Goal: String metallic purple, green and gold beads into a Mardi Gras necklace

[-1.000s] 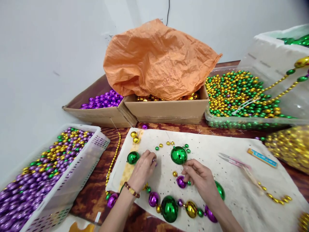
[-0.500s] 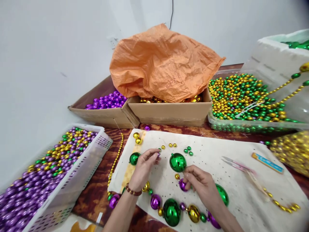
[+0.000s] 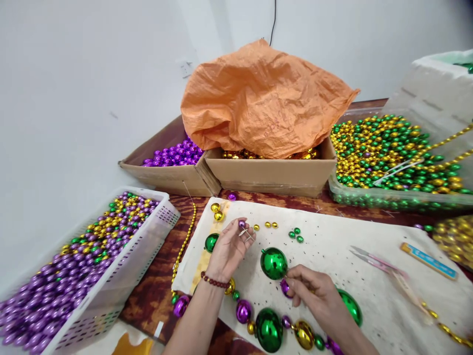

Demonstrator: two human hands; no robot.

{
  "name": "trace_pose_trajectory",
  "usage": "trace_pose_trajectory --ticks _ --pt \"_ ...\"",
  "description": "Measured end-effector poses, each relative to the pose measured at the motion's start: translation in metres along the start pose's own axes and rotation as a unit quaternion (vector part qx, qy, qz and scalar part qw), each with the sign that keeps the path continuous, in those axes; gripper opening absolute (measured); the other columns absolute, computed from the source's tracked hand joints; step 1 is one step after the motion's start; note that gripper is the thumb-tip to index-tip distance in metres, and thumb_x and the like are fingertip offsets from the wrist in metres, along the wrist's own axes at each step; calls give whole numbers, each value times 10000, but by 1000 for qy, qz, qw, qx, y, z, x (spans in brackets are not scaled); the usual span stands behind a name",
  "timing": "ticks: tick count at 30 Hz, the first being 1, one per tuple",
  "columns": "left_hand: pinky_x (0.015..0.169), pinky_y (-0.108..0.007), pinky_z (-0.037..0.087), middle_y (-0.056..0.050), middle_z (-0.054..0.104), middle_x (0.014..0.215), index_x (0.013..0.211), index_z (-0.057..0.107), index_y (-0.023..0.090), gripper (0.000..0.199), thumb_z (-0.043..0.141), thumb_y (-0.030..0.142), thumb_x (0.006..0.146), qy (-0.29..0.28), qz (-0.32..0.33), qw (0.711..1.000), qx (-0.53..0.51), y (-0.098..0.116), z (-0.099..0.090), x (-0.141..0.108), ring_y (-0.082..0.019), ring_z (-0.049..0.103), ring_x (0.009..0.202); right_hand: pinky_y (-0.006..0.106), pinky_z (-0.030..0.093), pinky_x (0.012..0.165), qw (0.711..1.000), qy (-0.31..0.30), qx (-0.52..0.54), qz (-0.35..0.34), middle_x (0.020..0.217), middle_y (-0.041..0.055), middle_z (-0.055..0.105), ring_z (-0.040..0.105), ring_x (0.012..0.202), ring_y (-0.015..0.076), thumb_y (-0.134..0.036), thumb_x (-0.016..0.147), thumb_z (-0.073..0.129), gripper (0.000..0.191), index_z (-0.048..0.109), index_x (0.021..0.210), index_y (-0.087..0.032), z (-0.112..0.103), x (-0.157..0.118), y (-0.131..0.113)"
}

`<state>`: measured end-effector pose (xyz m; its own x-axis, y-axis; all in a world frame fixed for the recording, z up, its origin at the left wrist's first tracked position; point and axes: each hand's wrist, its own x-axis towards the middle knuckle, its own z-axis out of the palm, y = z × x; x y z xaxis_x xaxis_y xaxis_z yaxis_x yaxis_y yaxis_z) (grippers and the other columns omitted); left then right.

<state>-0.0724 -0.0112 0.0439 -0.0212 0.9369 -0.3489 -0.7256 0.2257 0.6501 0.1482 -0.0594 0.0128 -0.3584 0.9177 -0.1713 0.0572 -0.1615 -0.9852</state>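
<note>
Palm up over the white cloth [image 3: 318, 256], my left hand [image 3: 233, 242] has its fingers curled around a small purple bead [image 3: 241, 224]; thin pale strands cross its fingers. My right hand [image 3: 308, 286] pinches at the edge of a large green ball [image 3: 274, 263], its fingertips pressed together beside it. Partly behind those fingertips is a purple ball [image 3: 285, 288]. Below both hands runs a strand of balls, with a large green ball [image 3: 269, 329], a gold ball [image 3: 304, 334] and a purple ball [image 3: 244, 311].
A white basket of beads [image 3: 165, 209] stands left. Cardboard boxes [image 3: 269, 175] and an orange bag [image 3: 266, 98] are behind. A clear bin [image 3: 399, 197] of green and gold beads is back right. Snips [image 3: 377, 261] and a blue-orange packet [image 3: 428, 260] lie right.
My left hand has turned palm up, showing the purple bead and pale strands. My right hand and the large green ball are slightly lower in view. The whole scene has shifted right.
</note>
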Motion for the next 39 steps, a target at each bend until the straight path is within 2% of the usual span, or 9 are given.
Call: trace_pose_trajectory --ticks 11,19,21,24,27,30,32,35,39 --pt "917 -396 504 -20 677 877 981 664 150 147 643 230 859 -6 9 1000 -2 -1 2 0 -151 653 843 231 454 526 1000 1 3 -2 629 19 633 579 518 138 -393 877 549 264 638 761 -173 -1 -1 -2" --pt "897 -387 500 -13 668 885 984 658 177 175 682 245 825 -5 19 999 27 0 6 0 -153 656 842 247 469 542 1000 -9 -6 7 653 23 642 604 541 149 -425 888 533 289 630 780 -175 -3 -1 3" --pt "869 -364 503 -13 668 877 1011 658 187 216 699 245 807 0 34 998 54 -1 9 0 -149 657 826 250 469 548 1000 -8 -1 13 673 27 651 623 569 158 -423 893 533 277 639 837 -173 -3 0 5" --pt "825 -317 499 -37 679 858 1060 665 176 298 724 250 778 5 53 993 106 -5 14 -1 -158 657 834 248 464 534 999 17 32 20 720 26 661 621 583 157 -437 898 535 305 618 1037 -179 0 6 2" --pt "797 -274 485 -74 692 906 1032 688 145 283 718 268 779 -4 45 991 129 -15 20 -2 -166 645 881 240 455 483 997 36 62 29 791 16 676 570 491 120 -431 897 535 427 506 1257 -203 5 15 -3" --pt "789 -264 480 -64 677 977 975 689 158 222 675 314 818 -7 51 993 105 -30 29 -3 -170 636 923 230 453 439 997 46 61 31 832 -2 686 529 413 93 -384 888 537 555 371 1399 -246 12 25 -6" --pt "771 -261 479 -43 665 969 960 673 175 212 643 348 840 -1 74 993 91 -41 37 0 -162 638 900 221 448 415 997 46 52 27 829 -18 686 516 392 87 -342 882 532 601 317 1439 -272 18 29 -5" --pt "709 -237 469 -12 644 819 932 655 178 214 622 372 847 17 119 987 111 -53 47 10 -127 628 766 210 442 400 998 41 34 15 838 -22 690 519 390 87 -296 879 519 632 277 1463 -289 23 29 -4" --pt "637 -232 450 7 603 685 868 658 168 204 611 365 836 12 164 965 206 -52 57 24 -120 589 649 214 469 430 999 49 16 -14 896 11 686 553 432 92 -339 877 546 609 328 1440 -255 6 34 -13"
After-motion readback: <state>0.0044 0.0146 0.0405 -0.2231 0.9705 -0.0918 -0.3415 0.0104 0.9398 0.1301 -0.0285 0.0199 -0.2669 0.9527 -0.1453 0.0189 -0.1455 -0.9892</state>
